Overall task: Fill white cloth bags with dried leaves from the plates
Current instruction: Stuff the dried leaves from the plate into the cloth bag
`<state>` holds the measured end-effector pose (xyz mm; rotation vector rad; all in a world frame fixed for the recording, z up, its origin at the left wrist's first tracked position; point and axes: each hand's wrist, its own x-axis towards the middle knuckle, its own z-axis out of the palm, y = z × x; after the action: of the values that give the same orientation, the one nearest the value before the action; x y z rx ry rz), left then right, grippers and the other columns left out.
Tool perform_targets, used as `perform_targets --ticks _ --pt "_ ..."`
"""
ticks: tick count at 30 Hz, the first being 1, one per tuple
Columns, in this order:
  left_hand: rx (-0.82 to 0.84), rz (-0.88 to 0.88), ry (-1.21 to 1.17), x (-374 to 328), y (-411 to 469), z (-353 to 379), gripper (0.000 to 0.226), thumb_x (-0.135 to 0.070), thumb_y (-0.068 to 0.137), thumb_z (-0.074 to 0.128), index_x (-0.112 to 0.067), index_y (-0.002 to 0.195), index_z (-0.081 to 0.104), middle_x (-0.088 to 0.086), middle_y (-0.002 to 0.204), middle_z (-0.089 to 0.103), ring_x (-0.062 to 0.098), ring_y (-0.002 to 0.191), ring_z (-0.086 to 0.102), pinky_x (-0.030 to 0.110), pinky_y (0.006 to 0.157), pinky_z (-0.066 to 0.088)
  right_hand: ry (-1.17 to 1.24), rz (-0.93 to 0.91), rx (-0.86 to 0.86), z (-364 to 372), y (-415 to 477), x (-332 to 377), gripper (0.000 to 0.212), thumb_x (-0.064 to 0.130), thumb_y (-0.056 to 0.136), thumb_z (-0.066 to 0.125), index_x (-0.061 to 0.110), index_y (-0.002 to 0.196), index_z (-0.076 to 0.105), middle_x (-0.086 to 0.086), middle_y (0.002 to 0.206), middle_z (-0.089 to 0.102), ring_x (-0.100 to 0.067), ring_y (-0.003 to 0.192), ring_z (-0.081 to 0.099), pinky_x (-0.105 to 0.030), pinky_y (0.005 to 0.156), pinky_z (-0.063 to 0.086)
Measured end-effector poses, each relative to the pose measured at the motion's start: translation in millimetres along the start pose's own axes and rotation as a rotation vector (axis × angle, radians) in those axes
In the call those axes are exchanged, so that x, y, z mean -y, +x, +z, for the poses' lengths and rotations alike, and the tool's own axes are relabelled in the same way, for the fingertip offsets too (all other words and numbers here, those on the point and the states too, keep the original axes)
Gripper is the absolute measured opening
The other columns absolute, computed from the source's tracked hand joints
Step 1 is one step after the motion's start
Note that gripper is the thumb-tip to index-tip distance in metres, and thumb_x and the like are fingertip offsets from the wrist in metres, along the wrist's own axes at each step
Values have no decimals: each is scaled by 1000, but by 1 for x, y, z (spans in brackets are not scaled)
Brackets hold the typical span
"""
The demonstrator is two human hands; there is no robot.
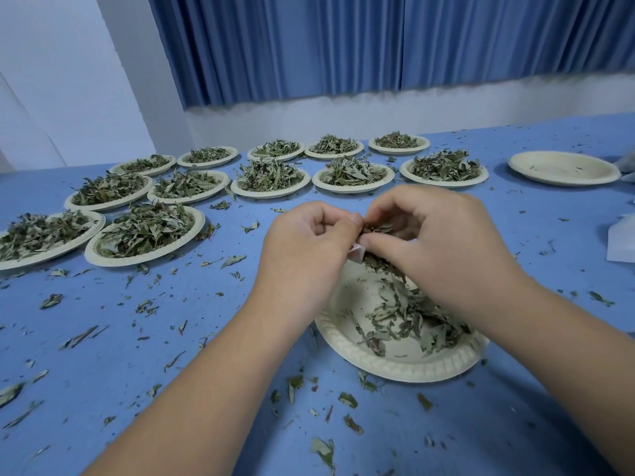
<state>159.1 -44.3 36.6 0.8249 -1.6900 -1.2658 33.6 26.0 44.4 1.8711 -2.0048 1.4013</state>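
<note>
At the far left, heaped plates (144,231) are sitting in staggered rows on the blue table (171,338), running back toward the blue curtain (343,46) that is hanging behind. Loose leaf crumbs (51,300) are lying scattered over the surface in front of them and around both forearms.

Toward the middle, the left hand (309,242) is hovering above the table with its fingers curled in tight, pinching the edge of the white cloth bag (356,253). Only a small corner of the bag is showing between the two hands, the rest being hidden behind the knuckles. Meeting it from the right, the right hand (439,242) is curling its fingers narrowly around a pinch of dried leaves (376,229) at the bag's mouth.

This hand and its wrist are covering the far side of the near plate (405,367), which is lying just below the hands and is holding a thin, spread layer of leaves. Farther right and well back, an empty plate (563,168) is sitting apart from the rows. At the right edge, something flat and white (622,243) is lying on the table, cut off by the frame; what it is cannot be told.
</note>
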Motion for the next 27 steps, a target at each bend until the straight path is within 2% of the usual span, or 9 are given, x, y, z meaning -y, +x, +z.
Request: perform_targets --ticks 4,7,11,13,16,19,22,24,27 --pt "24 -17 -34 1 1 0 17 -18 90 66 -17 73 66 -10 50 59 -2 33 45 11 41 33 17 -3 -16 1 1 -2 8 21 72 79 24 71 72 10 76 60 -2 72 55 -9 65 39" --pt "15 -30 -63 0 1 -1 16 -15 89 65 -15 74 66 -13 45 55 -1 31 44 9 39 33 67 -2 67 -2 2 -2 3 26 79 73 29 79 75 12 82 64 0 79 58 -10 70 41" --pt "5 -40 -67 0 2 -4 17 -18 91 63 -18 75 64 -12 41 51 0 31 39 20 44 30 129 9 166 -3 2 -3 16 14 84 69 21 97 75 10 95 65 -5 90 63 -29 86 51" --pt "-2 -45 -77 -1 2 -4 17 -19 92 63 -19 74 63 -12 40 48 1 31 36 23 46 28 129 10 140 -1 1 -3 23 7 82 70 22 100 74 9 95 66 -5 87 64 -28 84 53" --pt "-9 -54 -73 -1 2 -3 19 -20 91 64 -20 73 63 -12 41 50 1 32 38 26 50 30 166 44 57 2 1 -4 29 6 77 75 34 85 69 12 82 69 -4 75 65 -24 75 54" --pt "13 -57 -86 -1 0 0 17 -19 91 64 -18 74 64 -13 41 50 0 33 41 24 51 34 196 68 -14 5 1 -6 25 9 73 80 29 76 66 10 73 68 -4 67 64 -18 66 53" --pt "23 -54 -109 -1 0 1 17 -17 91 64 -16 75 64 -13 41 51 0 33 44 20 52 38 173 47 -51 5 0 -6 18 13 72 80 27 73 69 12 70 68 -2 62 62 -10 59 45" --pt "28 -47 -109 -1 0 -1 16 -17 92 64 -16 76 65 -12 41 50 -1 33 43 20 52 37 145 23 -56 4 -1 -6 14 17 72 81 28 73 72 14 69 67 0 62 60 -9 58 42" --pt "31 -35 -109 0 0 -2 14 -16 92 62 -15 78 64 -12 39 48 -1 31 41 12 42 32 75 -25 -49 4 1 -6 10 24 71 82 27 79 77 12 70 61 -3 73 53 -11 64 35"
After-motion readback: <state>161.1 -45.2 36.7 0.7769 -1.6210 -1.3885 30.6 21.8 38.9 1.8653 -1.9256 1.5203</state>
